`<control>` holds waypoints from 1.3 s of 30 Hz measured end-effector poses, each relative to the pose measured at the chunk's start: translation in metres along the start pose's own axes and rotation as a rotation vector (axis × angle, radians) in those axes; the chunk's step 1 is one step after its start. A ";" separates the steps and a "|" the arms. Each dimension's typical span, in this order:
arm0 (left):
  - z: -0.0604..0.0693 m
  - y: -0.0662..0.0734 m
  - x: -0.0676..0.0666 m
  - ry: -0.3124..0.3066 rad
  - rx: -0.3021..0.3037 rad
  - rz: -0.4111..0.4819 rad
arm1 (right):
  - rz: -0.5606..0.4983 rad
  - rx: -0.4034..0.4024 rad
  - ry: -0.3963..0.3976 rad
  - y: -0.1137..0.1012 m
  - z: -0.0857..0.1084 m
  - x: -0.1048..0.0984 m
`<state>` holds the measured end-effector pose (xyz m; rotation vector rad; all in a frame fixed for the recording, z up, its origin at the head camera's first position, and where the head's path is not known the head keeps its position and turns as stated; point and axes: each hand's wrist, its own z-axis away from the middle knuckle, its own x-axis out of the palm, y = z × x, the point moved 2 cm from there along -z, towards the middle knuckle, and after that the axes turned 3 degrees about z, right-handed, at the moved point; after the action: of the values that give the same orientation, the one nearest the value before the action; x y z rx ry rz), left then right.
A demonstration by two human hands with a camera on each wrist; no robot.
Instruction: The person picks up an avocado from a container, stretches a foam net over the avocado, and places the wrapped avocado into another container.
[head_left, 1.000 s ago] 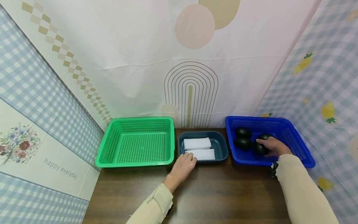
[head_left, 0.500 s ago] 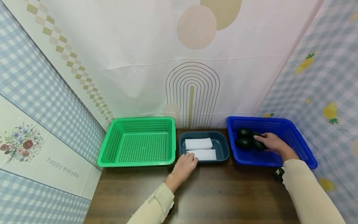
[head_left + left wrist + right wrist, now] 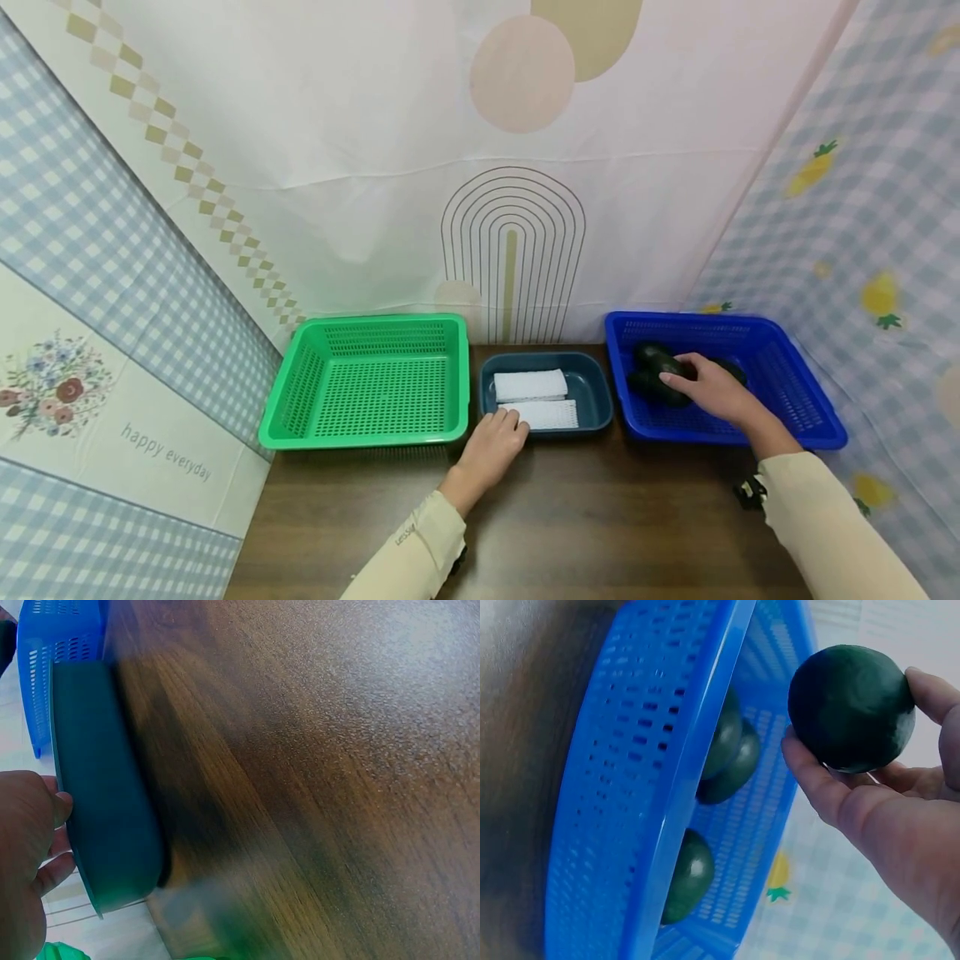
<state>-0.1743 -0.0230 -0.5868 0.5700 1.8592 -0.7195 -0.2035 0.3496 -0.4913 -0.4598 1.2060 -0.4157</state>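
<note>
My right hand (image 3: 716,387) grips a dark green avocado (image 3: 851,709) between thumb and fingers, raised over the blue basket (image 3: 652,772). Below it, more avocados (image 3: 690,877) lie in the basket; in the head view the held one partly covers them. My left hand (image 3: 491,446) rests at the near left rim of a dark teal tray (image 3: 105,787), its fingers loosely bent over the edge. Two white foam net sleeves (image 3: 531,385) lie in that tray, and the left fingertips are by the nearer sleeve (image 3: 543,414). Nothing shows held in the left hand.
On the left stands a green basket (image 3: 378,400) with slotted walls and nothing inside. The brown wooden table (image 3: 585,517) runs in front of all the containers. A printed cloth (image 3: 360,233) hangs close behind them, with checked cloths at both sides.
My right hand has shifted left in the blue basket, let go of one avocado, and now holds another that is lifted above the rest. My left hand stays at the tray.
</note>
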 end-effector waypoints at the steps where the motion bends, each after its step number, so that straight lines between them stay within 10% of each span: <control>1: 0.000 0.000 0.000 -0.003 0.000 0.001 | 0.002 -0.012 0.007 -0.003 0.002 0.001; 20: 0.000 -0.001 -0.001 0.011 0.004 0.012 | -0.071 -0.176 0.237 -0.044 0.041 0.061; 39: 0.001 0.000 -0.001 0.038 -0.002 0.023 | -0.008 -0.329 0.265 -0.053 0.065 0.135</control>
<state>-0.1734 -0.0233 -0.5861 0.6061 1.8850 -0.6959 -0.1036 0.2404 -0.5496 -0.7083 1.5402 -0.2902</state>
